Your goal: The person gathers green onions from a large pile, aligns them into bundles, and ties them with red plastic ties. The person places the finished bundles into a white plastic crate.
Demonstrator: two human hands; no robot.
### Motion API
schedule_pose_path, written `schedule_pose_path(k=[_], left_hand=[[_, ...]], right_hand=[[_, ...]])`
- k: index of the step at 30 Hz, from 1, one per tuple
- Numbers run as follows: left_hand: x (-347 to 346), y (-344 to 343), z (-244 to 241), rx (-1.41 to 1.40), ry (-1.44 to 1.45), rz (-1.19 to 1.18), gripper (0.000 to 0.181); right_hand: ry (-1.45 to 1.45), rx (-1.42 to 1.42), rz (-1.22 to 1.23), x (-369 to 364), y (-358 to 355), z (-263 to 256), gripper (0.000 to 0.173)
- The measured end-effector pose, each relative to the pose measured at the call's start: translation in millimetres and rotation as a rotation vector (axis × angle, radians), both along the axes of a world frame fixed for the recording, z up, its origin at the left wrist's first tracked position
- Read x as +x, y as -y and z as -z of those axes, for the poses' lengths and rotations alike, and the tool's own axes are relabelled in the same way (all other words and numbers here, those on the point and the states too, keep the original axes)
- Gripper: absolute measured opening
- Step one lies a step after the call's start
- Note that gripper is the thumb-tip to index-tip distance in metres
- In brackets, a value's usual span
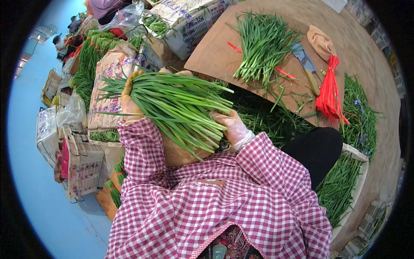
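A large loose bunch of green garlic chives [181,100] lies across my lap, leafy tips to the left and pale stem ends to the right. My left hand [130,97], in a stained glove, grips it near the leaf tips. At the stem ends my right hand [229,124], in a thin pale glove, has its fingers against the stalks; some fingers are hidden behind them. On the brown board [213,55] ahead rests another heap of chives [265,48] over a red tie strip [286,73]. A cleaver [305,66] with a wooden handle lies beside that heap.
A bundle of red ties [330,90] hangs over the board's right side, by a tan cloth pouch [321,40]. More chives fill a crate [343,184] at my right. Plastic crates [85,165] and a covered basket [110,90] stand left. Other people sit farther back.
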State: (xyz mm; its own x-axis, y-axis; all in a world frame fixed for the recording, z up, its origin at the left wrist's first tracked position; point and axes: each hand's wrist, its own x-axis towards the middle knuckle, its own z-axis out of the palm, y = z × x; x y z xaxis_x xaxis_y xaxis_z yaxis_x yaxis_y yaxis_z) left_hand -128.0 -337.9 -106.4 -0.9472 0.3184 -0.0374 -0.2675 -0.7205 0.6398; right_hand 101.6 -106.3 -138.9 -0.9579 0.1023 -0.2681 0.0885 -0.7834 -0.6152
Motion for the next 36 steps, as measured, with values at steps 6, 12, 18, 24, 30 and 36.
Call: schedule_pose_path(k=[6,12,18,24,30,36], left_hand=[[5.1,-11.0,-6.7,-0.105,0.0,-0.127,0.03],[5.1,-8.9,-3.5,-0.092,-0.021,-0.113,0.032],[6.5,-10.8,-6.9,-0.09,-0.008,-0.115,0.03],[5.0,-10.0,-5.3,-0.097,-0.052,-0.089,0.03],[1.9,-5.2,-3.2,-0.088,-0.042,-0.088,0.031],[7.1,-3.7,-4.0,-0.021,0.001,-0.015,0.031]], right_hand=[[-0.068,0.152,0.142,-23.5,8.0,11.2,0.022],[-0.1,0.479,0.078,-17.7,6.5,-0.1,0.025],[-0.478,0.488,0.274,-20.9,6.5,8.8,0.025],[0.053,0.248,0.182,-24.7,2.2,6.7,0.027],[0.299,0.254,0.144,-7.3,-23.5,25.8,0.014],[0.396,0.378,0.007,39.1,-43.9,36.4,0.02]])
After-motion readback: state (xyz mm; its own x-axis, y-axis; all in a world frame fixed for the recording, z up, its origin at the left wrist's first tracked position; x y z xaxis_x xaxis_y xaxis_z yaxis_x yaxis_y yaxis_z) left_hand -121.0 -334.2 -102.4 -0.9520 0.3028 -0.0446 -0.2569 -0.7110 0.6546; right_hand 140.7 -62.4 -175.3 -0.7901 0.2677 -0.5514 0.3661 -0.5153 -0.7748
